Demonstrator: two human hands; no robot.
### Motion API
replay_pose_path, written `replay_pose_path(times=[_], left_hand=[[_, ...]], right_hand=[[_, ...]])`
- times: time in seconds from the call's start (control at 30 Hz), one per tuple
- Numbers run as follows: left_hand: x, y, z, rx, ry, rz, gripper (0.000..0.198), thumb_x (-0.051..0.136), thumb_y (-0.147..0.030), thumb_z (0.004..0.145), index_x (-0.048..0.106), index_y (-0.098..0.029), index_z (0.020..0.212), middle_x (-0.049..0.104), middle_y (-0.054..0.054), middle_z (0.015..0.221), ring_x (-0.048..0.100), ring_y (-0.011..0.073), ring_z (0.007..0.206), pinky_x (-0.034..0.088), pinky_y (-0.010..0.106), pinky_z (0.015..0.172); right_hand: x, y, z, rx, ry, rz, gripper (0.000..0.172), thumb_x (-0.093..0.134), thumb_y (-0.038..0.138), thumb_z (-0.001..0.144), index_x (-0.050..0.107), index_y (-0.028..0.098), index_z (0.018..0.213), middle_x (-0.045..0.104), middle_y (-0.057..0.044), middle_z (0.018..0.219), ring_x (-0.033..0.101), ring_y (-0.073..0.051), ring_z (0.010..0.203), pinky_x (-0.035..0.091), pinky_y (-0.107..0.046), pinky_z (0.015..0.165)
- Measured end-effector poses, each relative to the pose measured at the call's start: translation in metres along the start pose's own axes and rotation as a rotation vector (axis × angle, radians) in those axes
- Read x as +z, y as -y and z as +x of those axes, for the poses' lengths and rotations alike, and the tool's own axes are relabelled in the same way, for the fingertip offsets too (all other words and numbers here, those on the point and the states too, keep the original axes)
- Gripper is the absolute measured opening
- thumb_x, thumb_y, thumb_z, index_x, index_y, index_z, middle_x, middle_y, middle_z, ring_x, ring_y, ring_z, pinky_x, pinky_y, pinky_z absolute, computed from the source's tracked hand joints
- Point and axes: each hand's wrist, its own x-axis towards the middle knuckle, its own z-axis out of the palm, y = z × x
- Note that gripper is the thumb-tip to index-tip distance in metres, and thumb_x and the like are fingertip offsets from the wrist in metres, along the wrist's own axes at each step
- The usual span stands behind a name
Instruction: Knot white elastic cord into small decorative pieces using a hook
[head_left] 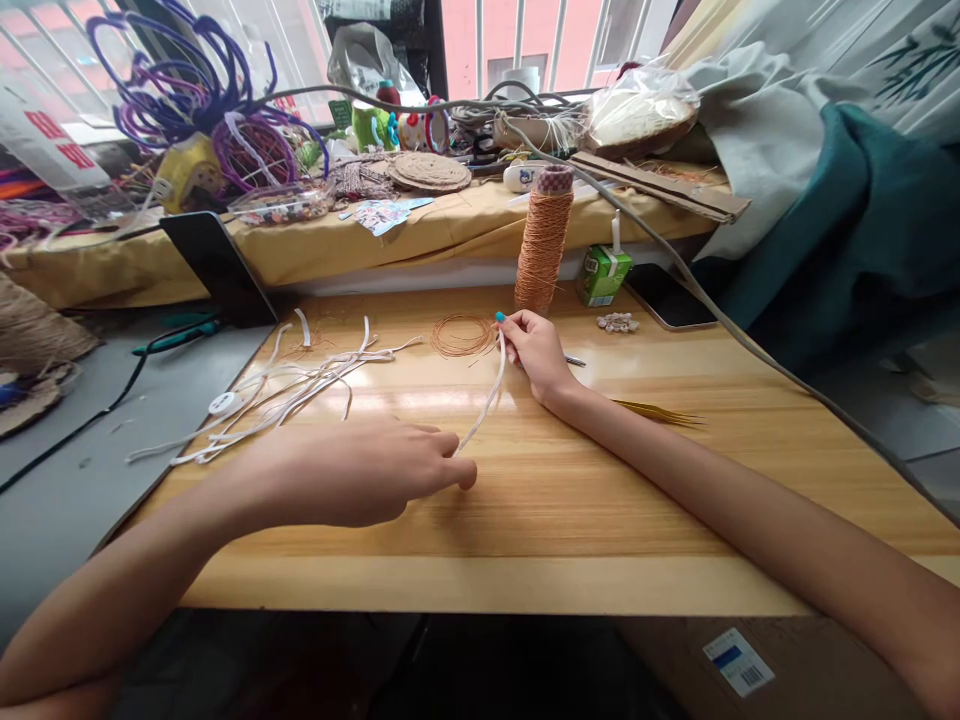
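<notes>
A short white cord stretches between my two hands above the wooden table. My left hand pinches its lower end between thumb and fingers. At the upper end, my right hand grips the cord with thumb and forefinger; a teal nail shows. Left of my hands lies a loose pile of white cords, with a small round white object on it. A coil of thin brown wire or thread rests just left of my right hand. Behind that hand stands an orange-brown thread spool.
A green drink carton, a dark phone and small pale pieces sit at the back right. Gold strips lie beside my right forearm. A black tablet or phone leans at the left. A grey cable crosses the right side.
</notes>
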Motion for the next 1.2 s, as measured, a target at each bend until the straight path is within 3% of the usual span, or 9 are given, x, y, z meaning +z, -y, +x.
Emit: replay_pose_path(times=[0.13,0.4,0.53,0.6,0.83,0.93,1.07,1.2], left_hand=[[0.000,0.001,-0.002,0.038,0.087,0.009,0.054,0.034,0.007,0.064,0.050,-0.024,0.106,0.057,0.001,0.076,0.053,0.0147,0.065,0.029,0.023,0.051],[-0.003,0.004,0.002,-0.011,0.046,0.040,0.042,0.038,0.001,0.074,0.054,-0.026,0.103,0.055,0.001,0.074,0.050,0.0130,0.059,0.027,0.022,0.048],[-0.005,-0.003,0.009,0.078,0.032,0.003,0.019,0.042,-0.009,0.082,0.058,-0.018,0.082,0.058,0.002,0.074,0.053,0.0136,0.064,0.032,0.023,0.053],[-0.008,-0.010,0.010,0.151,0.019,0.013,0.017,0.043,-0.017,0.085,0.059,-0.018,0.079,0.059,0.002,0.072,0.053,0.0135,0.062,0.033,0.024,0.054],[-0.017,-0.028,0.008,0.305,-0.086,-0.047,0.026,0.038,-0.028,0.088,0.061,-0.019,0.095,0.058,0.006,0.071,0.051,0.0156,0.061,0.033,0.027,0.056],[-0.016,-0.027,0.009,0.383,-0.112,-0.288,0.029,0.040,-0.028,0.087,0.060,-0.018,0.104,0.058,0.007,0.073,0.049,0.0140,0.060,0.035,0.025,0.056],[-0.006,-0.020,0.020,0.465,-0.123,-0.765,0.037,0.032,-0.027,0.089,0.065,-0.011,0.094,0.047,0.003,0.059,0.042,0.0107,0.055,0.037,0.022,0.056],[0.020,-0.010,0.043,0.269,-0.161,-1.193,0.040,0.026,-0.033,0.091,0.061,-0.014,0.100,0.030,-0.004,0.052,0.030,0.0066,0.046,0.028,0.019,0.043]], right_hand=[[0.000,0.002,0.000,0.021,-0.018,0.038,0.025,0.055,0.036,0.077,0.050,0.017,0.062,0.045,0.007,0.048,0.033,-0.004,0.037,0.026,-0.020,0.040],[0.001,0.003,0.000,0.052,-0.030,0.090,0.024,0.053,0.033,0.079,0.048,0.017,0.062,0.044,0.007,0.046,0.033,-0.004,0.036,0.025,-0.019,0.038],[0.001,0.003,0.000,0.054,-0.044,0.105,0.021,0.051,0.029,0.081,0.048,0.017,0.064,0.046,0.007,0.046,0.032,-0.003,0.034,0.024,-0.018,0.036],[0.000,0.002,0.001,0.055,-0.061,0.112,0.020,0.051,0.028,0.081,0.048,0.016,0.065,0.048,0.007,0.047,0.032,-0.003,0.033,0.024,-0.018,0.036],[0.000,0.003,-0.001,0.035,-0.087,0.124,0.019,0.056,0.028,0.077,0.050,0.015,0.064,0.055,0.004,0.053,0.033,-0.002,0.034,0.026,-0.019,0.037],[0.000,0.005,-0.004,0.027,-0.067,0.118,0.021,0.057,0.030,0.076,0.050,0.015,0.063,0.056,0.004,0.054,0.031,-0.001,0.033,0.024,-0.019,0.036],[0.000,0.007,-0.008,0.019,-0.028,0.103,0.025,0.060,0.034,0.074,0.049,0.015,0.062,0.056,0.003,0.054,0.030,-0.001,0.033,0.024,-0.019,0.035],[0.001,0.012,-0.015,0.005,0.036,0.084,0.024,0.060,0.035,0.073,0.049,0.015,0.065,0.056,0.003,0.058,0.034,-0.001,0.034,0.026,-0.019,0.036]])
